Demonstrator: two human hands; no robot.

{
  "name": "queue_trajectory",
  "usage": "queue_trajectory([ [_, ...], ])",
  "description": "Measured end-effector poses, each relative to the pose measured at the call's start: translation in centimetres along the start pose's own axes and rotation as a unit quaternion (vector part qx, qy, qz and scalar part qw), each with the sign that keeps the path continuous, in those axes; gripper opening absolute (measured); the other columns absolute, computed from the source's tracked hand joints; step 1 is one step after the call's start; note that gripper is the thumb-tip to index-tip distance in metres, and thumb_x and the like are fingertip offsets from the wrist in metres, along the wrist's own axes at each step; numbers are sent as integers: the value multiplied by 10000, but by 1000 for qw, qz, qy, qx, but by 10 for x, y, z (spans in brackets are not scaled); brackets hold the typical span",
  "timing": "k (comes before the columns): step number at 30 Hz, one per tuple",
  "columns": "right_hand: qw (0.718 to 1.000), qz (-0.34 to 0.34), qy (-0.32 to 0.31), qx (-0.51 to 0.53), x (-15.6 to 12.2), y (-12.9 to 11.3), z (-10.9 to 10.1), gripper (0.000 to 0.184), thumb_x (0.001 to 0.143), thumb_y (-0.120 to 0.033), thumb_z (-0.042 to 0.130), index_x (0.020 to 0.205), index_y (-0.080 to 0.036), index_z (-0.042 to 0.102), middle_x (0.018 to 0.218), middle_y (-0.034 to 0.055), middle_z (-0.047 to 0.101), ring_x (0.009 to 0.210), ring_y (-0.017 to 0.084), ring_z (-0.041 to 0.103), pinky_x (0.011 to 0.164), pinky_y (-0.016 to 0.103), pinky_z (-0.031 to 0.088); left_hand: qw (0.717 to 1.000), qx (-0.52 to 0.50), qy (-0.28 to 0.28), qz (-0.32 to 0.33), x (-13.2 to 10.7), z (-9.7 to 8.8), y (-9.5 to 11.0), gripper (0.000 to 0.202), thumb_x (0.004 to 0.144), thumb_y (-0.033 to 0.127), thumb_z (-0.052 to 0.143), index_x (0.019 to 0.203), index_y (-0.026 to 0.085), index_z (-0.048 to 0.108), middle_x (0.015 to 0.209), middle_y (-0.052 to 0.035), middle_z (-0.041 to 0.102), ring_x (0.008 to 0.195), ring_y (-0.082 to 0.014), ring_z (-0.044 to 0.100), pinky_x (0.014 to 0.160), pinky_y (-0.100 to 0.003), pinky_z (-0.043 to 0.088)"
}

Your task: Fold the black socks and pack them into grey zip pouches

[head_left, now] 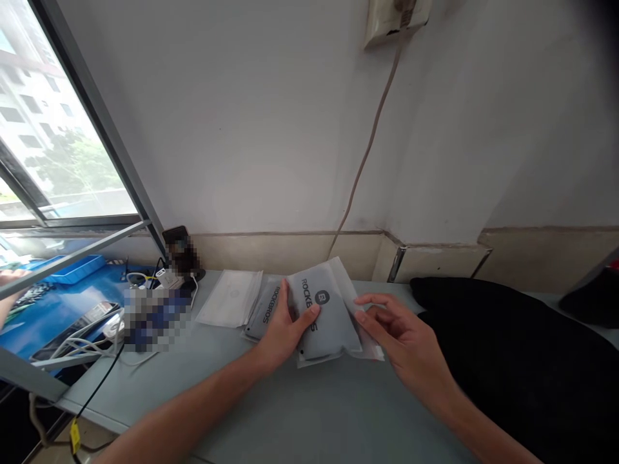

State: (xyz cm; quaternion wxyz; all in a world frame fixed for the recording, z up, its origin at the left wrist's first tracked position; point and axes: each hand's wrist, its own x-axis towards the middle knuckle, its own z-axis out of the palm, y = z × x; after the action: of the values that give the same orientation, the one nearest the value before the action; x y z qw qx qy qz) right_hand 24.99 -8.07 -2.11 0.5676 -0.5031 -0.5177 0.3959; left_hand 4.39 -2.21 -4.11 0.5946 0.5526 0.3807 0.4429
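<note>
A grey frosted pouch [333,309] with dark lettering lies on the pale table [300,412], on top of a similar grey pouch [267,309]. My left hand [285,325] grips the top pouch's left edge, thumb across its face. My right hand [403,338] hovers at the pouch's right edge with fingers loosely spread, fingertips touching or just off the plastic. A clear flat bag [229,298] lies to the left of the pile.
Black fabric [522,361] covers the table's right side. At the left are white cables [87,341], a charger, a blurred patch and a dark phone [180,248]. A window is at far left; a cord [367,148] hangs down the wall.
</note>
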Motion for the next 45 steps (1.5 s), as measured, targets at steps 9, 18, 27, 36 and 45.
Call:
queue_trajectory([
  [9, 999, -38, 29, -11, -3, 5, 0, 317, 891, -555, 695, 989, -254, 715, 892, 55, 781, 825, 258, 751, 812, 394, 635, 941, 261, -73, 203, -23, 11, 18, 490, 880, 469, 758, 1318, 290, 632, 1419, -82, 606, 1362, -300, 508, 1164, -437, 374],
  [18, 924, -269, 14, -270, -9, 13, -3, 119, 976, -332, 646, 1047, -281, 727, 826, 11, 757, 670, 171, 696, 590, 268, 573, 929, 250, -23, 271, -16, 7, 6, 216, 1043, 359, 522, 1058, 207, 676, 1080, -72, 715, 947, -193, 670, 832, -299, 525],
  [27, 780, -492, 7, -387, -6, 8, -5, 322, 933, -56, 673, 1230, -179, 689, 868, 84, 634, 789, 199, 525, 674, 320, 489, 861, 319, -70, 389, -18, 7, 1, 114, 1046, 217, 516, 1110, 204, 610, 980, -52, 700, 860, -159, 659, 771, -262, 528],
  [36, 781, -507, -2, -366, -12, 12, -3, 443, 891, 26, 687, 1273, -194, 637, 873, 61, 600, 805, 185, 490, 688, 308, 466, 786, 379, -97, 479, -21, 8, 6, 154, 1040, 199, 483, 1121, 174, 612, 1029, -104, 721, 881, -192, 675, 794, -307, 551],
  [45, 773, -495, 15, -396, -9, 3, -6, 229, 934, -10, 636, 1075, -190, 653, 864, 65, 591, 801, 199, 514, 719, 343, 414, 788, 354, -72, 499, -19, 0, 12, 121, 994, 129, 495, 1058, 189, 579, 1014, -88, 680, 869, -174, 653, 766, -293, 544],
])
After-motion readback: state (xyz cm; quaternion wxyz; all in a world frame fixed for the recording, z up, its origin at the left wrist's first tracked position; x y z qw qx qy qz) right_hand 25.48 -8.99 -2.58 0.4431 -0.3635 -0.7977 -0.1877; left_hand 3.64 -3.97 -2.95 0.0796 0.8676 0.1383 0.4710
